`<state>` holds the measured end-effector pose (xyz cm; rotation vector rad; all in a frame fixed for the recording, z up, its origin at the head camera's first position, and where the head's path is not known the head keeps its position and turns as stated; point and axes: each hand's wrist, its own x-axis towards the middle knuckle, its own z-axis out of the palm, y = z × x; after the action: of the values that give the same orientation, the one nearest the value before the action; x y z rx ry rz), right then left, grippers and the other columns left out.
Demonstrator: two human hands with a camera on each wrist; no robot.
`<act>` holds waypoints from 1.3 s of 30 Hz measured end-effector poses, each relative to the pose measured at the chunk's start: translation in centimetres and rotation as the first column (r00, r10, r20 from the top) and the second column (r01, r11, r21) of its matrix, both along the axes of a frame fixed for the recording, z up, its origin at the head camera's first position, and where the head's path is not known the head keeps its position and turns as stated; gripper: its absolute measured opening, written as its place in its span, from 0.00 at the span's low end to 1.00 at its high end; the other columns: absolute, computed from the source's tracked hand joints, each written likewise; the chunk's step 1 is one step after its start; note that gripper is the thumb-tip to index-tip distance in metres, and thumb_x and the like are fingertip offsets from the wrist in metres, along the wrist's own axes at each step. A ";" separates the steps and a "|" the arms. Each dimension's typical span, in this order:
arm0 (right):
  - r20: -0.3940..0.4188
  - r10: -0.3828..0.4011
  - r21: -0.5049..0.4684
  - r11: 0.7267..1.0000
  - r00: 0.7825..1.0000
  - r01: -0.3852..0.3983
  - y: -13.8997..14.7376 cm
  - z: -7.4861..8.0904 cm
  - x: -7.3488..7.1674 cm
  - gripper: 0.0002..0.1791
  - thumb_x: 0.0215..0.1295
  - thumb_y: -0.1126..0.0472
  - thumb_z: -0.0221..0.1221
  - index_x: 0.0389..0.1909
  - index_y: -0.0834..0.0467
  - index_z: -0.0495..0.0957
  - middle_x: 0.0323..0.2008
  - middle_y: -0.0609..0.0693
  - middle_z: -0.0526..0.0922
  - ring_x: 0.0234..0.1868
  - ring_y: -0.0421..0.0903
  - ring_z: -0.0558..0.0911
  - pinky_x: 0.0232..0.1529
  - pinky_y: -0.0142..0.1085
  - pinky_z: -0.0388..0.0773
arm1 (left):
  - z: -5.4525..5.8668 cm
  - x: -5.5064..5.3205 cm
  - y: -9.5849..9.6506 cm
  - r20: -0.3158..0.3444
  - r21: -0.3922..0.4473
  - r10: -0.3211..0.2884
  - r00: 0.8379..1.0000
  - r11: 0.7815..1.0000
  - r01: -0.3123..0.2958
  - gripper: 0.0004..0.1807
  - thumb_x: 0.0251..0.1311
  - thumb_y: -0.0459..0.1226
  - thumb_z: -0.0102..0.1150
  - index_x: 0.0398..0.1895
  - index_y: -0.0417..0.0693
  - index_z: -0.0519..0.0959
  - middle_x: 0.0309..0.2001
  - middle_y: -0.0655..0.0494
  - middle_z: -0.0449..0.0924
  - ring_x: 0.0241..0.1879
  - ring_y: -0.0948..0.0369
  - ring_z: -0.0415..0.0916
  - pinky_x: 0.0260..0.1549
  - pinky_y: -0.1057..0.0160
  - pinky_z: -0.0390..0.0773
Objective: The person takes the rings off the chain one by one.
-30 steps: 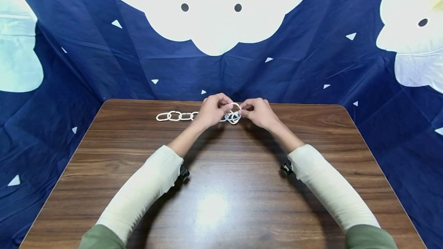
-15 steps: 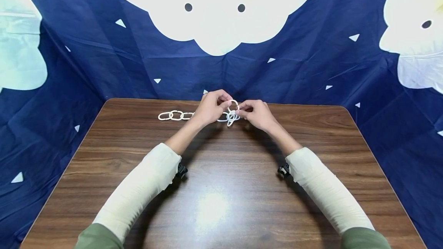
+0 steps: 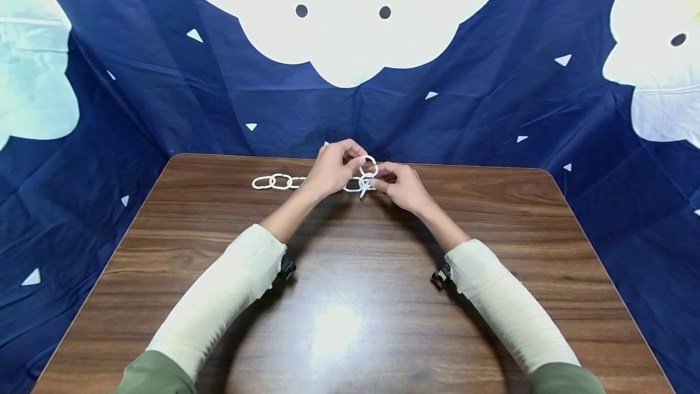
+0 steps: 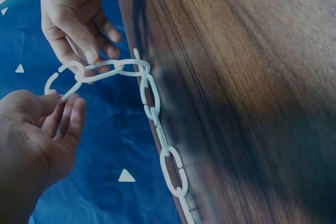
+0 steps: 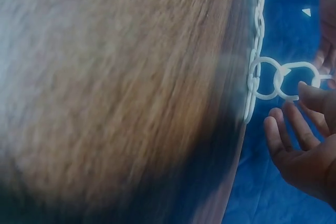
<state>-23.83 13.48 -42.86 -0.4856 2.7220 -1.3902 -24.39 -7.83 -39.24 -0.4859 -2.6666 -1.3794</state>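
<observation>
A chain of white, oval plastic links [image 3: 271, 182] lies along the far side of the table, partly hidden behind my left hand [image 3: 330, 170]. With thumb and fingers, that hand pinches the raised end link [image 4: 51, 82], which has a small gap in its ring. Close on its right, my right hand [image 3: 404, 186] holds the link just below [image 5: 308, 66] between thumb and fingers. From there another ring [image 5: 266, 59] hangs towards the links on the table. In the right wrist view, several right-hand fingers [image 5: 278, 129] are spread away from the chain.
The brown wooden table [image 3: 350, 260] has a rounded rim at the back. Behind it hangs a dark blue cloth [image 3: 219, 102] with white clouds and triangles. Small black devices [image 3: 440, 275] sit at both forearms, beside the light sleeves.
The raised end link has come up slightly. My right hand has slipped from beside that link down to the one below. The lower links have turned and drawn together less widely.
</observation>
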 end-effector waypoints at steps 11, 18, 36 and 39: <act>-0.045 -0.127 -0.027 0.992 0.991 0.126 -0.7 0.0 0.4 0.11 0.75 0.60 0.72 0.51 0.61 0.86 0.47 0.59 0.93 0.49 0.53 0.90 0.54 0.39 0.84 | 0.0 0.1 -0.1 -0.018 0.008 0.015 1.000 1.000 -0.015 0.05 0.80 0.35 0.67 0.49 0.44 0.89 0.42 0.50 0.93 0.40 0.56 0.86 0.45 0.60 0.81; -0.034 -0.140 -0.018 0.990 0.990 0.140 -1.2 -0.6 1.1 0.09 0.73 0.54 0.74 0.45 0.56 0.91 0.37 0.52 0.94 0.32 0.41 0.86 0.36 0.31 0.79 | 0.2 -0.3 -0.1 -0.002 -0.003 0.031 1.000 0.999 -0.031 0.06 0.80 0.37 0.67 0.49 0.45 0.89 0.42 0.51 0.92 0.41 0.57 0.87 0.46 0.60 0.82; -0.097 -0.228 0.016 0.973 0.969 0.230 -3.6 -0.9 1.6 0.11 0.71 0.50 0.77 0.43 0.54 0.96 0.35 0.50 0.96 0.39 0.49 0.88 0.44 0.42 0.81 | 0.0 -0.7 -0.2 0.014 0.008 0.033 0.999 0.999 -0.033 0.05 0.80 0.37 0.68 0.49 0.45 0.90 0.44 0.50 0.94 0.42 0.56 0.87 0.48 0.59 0.83; -0.089 -0.234 0.038 0.971 0.968 0.238 -3.5 -0.6 1.7 0.10 0.73 0.51 0.75 0.43 0.53 0.95 0.34 0.50 0.94 0.38 0.49 0.86 0.46 0.43 0.80 | -0.1 -0.7 -0.5 0.014 0.003 0.037 0.999 0.999 -0.037 0.05 0.80 0.37 0.68 0.49 0.45 0.90 0.44 0.50 0.93 0.42 0.56 0.87 0.47 0.60 0.82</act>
<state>-22.10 9.96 -43.50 -0.2268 2.9555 -1.3766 -25.13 -8.29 -39.32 -0.4266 -2.6694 -1.3821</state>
